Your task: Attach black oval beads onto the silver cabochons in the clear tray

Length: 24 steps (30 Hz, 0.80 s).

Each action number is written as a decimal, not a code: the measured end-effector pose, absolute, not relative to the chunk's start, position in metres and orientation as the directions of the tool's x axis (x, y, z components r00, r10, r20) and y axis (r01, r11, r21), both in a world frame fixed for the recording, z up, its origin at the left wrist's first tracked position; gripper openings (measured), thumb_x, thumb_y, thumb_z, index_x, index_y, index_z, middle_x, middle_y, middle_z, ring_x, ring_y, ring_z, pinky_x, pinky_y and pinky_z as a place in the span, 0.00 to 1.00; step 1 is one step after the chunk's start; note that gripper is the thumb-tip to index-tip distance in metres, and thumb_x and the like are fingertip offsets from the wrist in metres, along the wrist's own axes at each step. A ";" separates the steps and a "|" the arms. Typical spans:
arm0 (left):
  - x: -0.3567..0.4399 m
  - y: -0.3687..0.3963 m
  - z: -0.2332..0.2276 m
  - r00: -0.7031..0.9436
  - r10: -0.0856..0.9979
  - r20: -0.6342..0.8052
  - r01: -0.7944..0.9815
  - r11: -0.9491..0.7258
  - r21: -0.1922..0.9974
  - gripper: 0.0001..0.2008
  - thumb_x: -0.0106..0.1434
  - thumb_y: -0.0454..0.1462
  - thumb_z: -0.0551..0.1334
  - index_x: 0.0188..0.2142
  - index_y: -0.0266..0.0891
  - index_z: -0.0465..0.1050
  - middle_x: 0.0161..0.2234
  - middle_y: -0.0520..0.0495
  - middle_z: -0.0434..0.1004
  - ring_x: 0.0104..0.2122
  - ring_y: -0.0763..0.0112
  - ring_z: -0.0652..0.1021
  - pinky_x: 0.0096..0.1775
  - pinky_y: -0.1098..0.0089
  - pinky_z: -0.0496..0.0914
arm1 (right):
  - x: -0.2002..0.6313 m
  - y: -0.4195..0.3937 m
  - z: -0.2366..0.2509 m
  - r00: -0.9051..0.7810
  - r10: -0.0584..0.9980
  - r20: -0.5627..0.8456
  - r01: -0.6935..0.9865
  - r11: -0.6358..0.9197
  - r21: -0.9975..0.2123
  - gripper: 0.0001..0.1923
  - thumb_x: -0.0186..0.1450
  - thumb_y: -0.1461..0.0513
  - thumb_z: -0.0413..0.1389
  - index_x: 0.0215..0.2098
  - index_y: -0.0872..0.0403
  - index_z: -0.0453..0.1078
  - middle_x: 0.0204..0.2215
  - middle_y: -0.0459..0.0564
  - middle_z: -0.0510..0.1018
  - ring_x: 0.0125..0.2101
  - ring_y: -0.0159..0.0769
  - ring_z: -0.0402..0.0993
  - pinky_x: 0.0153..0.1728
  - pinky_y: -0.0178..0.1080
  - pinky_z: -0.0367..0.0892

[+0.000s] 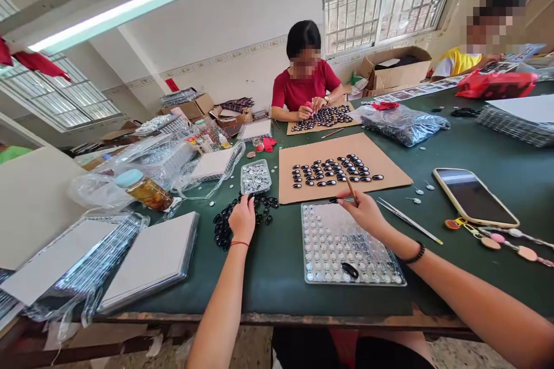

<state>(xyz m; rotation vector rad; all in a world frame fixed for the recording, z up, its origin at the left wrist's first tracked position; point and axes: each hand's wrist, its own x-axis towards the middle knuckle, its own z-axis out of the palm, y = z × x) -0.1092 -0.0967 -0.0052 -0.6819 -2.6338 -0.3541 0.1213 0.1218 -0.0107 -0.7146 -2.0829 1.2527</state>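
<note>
My left hand is over a pile of glossy black oval pieces, its fingers pinched together with a black piece seeming to show at the tips. My right hand grips a thin brown stick, and a small black piece shows at its fingertips. Beneath that hand lies a clear tray of round silvery parts in rows. One black oval piece rests on the tray. Beyond it, a brown board carries rows of black oval pieces with pale centres.
A clear box of small parts stands behind the pile. Tweezers and a phone lie to the right. Stacked trays and a jar are on the left. Across the table, a person in red handles similar pieces.
</note>
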 end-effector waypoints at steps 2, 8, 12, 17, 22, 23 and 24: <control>-0.108 -0.096 -0.003 -0.808 0.403 0.429 0.505 0.850 0.151 0.22 0.63 0.46 0.43 0.47 0.37 0.65 0.30 0.39 0.72 0.31 0.62 0.72 0.27 0.72 0.58 | 0.123 0.122 -0.010 -0.682 0.697 0.221 0.142 0.423 -0.895 0.16 0.55 0.52 0.53 0.33 0.57 0.69 0.22 0.47 0.70 0.17 0.26 0.55 0.19 0.32 0.54; -0.107 -0.099 0.001 -0.811 0.416 0.411 0.516 0.840 0.169 0.22 0.63 0.46 0.43 0.49 0.38 0.64 0.29 0.40 0.71 0.29 0.63 0.71 0.27 0.72 0.58 | 0.124 0.122 -0.007 -0.691 0.700 0.181 0.191 0.418 -0.888 0.17 0.55 0.52 0.53 0.34 0.56 0.68 0.18 0.44 0.65 0.16 0.26 0.52 0.19 0.32 0.52; -0.104 -0.102 0.004 -0.796 0.394 0.459 0.548 0.792 0.270 0.20 0.63 0.46 0.45 0.46 0.38 0.65 0.29 0.41 0.72 0.31 0.63 0.71 0.28 0.72 0.58 | 0.124 0.124 -0.007 -0.694 0.701 0.165 0.199 0.407 -0.892 0.18 0.55 0.51 0.53 0.34 0.57 0.68 0.15 0.41 0.61 0.15 0.24 0.49 0.17 0.31 0.50; -0.102 -0.102 0.012 -0.887 0.299 0.351 0.460 0.512 0.725 0.16 0.61 0.45 0.49 0.37 0.38 0.68 0.19 0.51 0.67 0.21 0.72 0.68 0.27 0.74 0.59 | 0.127 0.127 -0.009 -0.661 0.728 0.184 0.202 0.408 -0.890 0.17 0.54 0.52 0.54 0.34 0.57 0.68 0.16 0.41 0.61 0.15 0.24 0.49 0.17 0.31 0.49; -0.101 -0.101 0.018 -0.927 0.372 -0.039 -0.126 -0.213 0.969 0.10 0.59 0.42 0.52 0.32 0.37 0.66 0.16 0.56 0.58 0.14 0.81 0.59 0.16 0.79 0.51 | 0.108 0.143 -0.001 -0.647 0.735 0.204 0.262 0.465 -0.845 0.15 0.56 0.54 0.52 0.35 0.56 0.69 0.16 0.42 0.65 0.15 0.25 0.51 0.17 0.32 0.50; -0.101 -0.102 0.019 -0.885 0.448 -0.124 -0.285 -0.312 0.906 0.09 0.59 0.40 0.52 0.32 0.37 0.66 0.17 0.55 0.59 0.14 0.82 0.59 0.15 0.80 0.50 | 0.096 0.149 0.001 -0.655 0.723 0.221 0.270 0.497 -0.825 0.14 0.56 0.55 0.52 0.34 0.56 0.69 0.19 0.44 0.68 0.16 0.26 0.55 0.19 0.32 0.53; -0.100 -0.102 0.019 -0.830 0.524 -0.190 -0.426 -0.376 0.823 0.08 0.59 0.38 0.53 0.32 0.36 0.66 0.18 0.55 0.60 0.14 0.82 0.59 0.14 0.81 0.50 | 0.080 0.155 0.004 -0.667 0.705 0.242 0.272 0.533 -0.801 0.13 0.55 0.56 0.53 0.34 0.56 0.70 0.23 0.46 0.72 0.19 0.27 0.60 0.22 0.33 0.56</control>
